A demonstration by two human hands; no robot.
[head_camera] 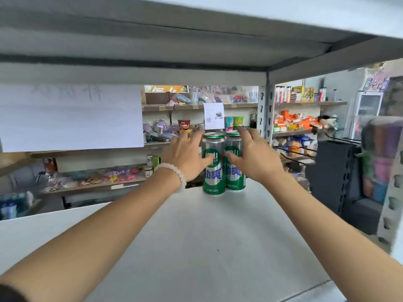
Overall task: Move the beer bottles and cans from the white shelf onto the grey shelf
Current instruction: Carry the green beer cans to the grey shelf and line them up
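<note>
Head view: we look along a pale grey shelf board point(207, 247) with another grey board close overhead. Two green and silver beer cans stand upright at the far edge of the board, side by side and touching. We note the left can point(213, 171) slightly nearer to us than the right can point(235, 168).

Both our arms reach forward to the pair. Our left hand point(185, 158) is at the left flank of the left can: fingers spread and nearly straight, their tips up beside the can's rim, thumb laid across the front of the label. Our right hand point(255, 155) mirrors it on the right can, fingers fanned past the rim, thumb tip on the label front. Neither hand is curled round a can; we read both as spread wide, touching rather than gripping. Whether the palms press the can sides we cannot tell.

A bracelet of pale beads point(174, 174) sits on the left wrist.

Beyond the cans, a sheet of white paper point(69, 117) hangs at left, and store shelves with packaged goods point(294, 123) fill the background, blurred.
</note>
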